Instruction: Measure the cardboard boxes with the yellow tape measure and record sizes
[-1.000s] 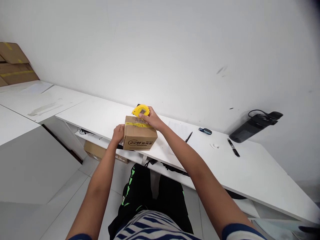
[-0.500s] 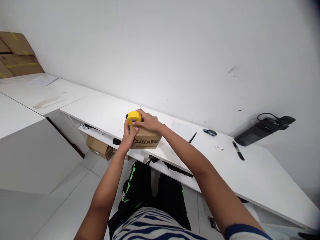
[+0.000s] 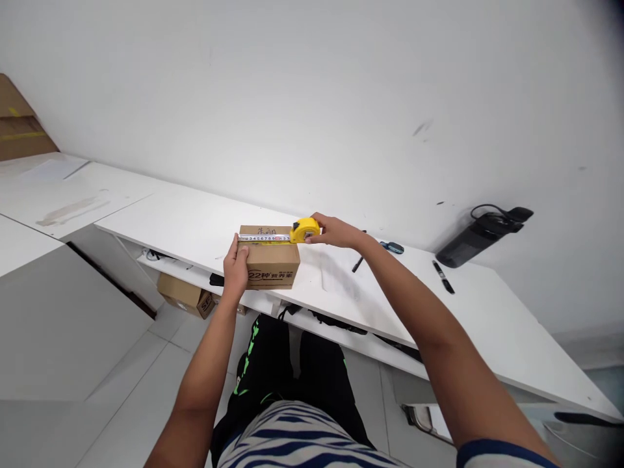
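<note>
L hand [image 3: 235, 263] grips left end of box [image 3: 273, 270] at front edge of desk [image 3: 195, 227], thumb pinning tip of blade [image 3: 263, 238]. Vs 0.5 s ago: tape case [image 3: 304, 230] went from left corner to right edge, so blade now spans full box top, numbers up. R hand [image 3: 336, 232] has fingers closed round case. Further right: paper [image 3: 341, 276], pen [image 3: 359, 263], marker [image 3: 442, 277], bottle [image 3: 480, 237] by wall. All well apart, nothing blocking.
</note>
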{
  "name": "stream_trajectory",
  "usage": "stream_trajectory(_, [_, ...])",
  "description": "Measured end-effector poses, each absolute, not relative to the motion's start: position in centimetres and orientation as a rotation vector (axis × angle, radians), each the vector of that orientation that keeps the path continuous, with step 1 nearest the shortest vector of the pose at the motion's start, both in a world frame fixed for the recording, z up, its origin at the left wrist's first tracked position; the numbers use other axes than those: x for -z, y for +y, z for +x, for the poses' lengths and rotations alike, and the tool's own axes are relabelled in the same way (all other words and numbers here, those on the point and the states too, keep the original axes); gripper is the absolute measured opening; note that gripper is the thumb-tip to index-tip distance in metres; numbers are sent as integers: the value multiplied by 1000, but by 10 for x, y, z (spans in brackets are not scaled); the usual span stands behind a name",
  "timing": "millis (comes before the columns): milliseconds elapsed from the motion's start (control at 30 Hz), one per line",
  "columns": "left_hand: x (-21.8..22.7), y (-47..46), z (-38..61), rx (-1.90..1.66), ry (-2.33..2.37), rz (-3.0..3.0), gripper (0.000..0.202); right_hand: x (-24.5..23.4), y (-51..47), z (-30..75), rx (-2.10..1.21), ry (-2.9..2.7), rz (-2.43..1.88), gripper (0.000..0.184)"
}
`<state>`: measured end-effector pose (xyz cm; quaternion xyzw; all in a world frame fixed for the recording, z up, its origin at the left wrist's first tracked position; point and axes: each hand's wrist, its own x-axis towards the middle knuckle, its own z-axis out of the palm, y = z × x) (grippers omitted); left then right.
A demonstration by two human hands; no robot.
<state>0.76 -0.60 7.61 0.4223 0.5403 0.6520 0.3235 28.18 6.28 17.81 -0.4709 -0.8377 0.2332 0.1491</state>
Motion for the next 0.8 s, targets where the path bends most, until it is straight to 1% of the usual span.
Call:
stream_trajectory(100, [-73,-1,7,-1729,1404,1102,57,-170,61,307,-732,-2315,-1414,43])
stream_trajectory(200, [-69,4,5,-1751,1388,1125,56,-167,57,309,-743,-2283,-1377,43])
stream_trajectory(400, [-69,6,11,-1753,1389,1142,57,-172,51,291,-609,-2331,-1303,43])
stream_trajectory(700, [-70,23,46,-1723,1232,1207,54,-170,61,214,-408,-2402,-1207,44])
stream_trajectory(800, [-73,22,54,-1722,1202,1142,61,-169,64,192,-346,-2375,-1172,42])
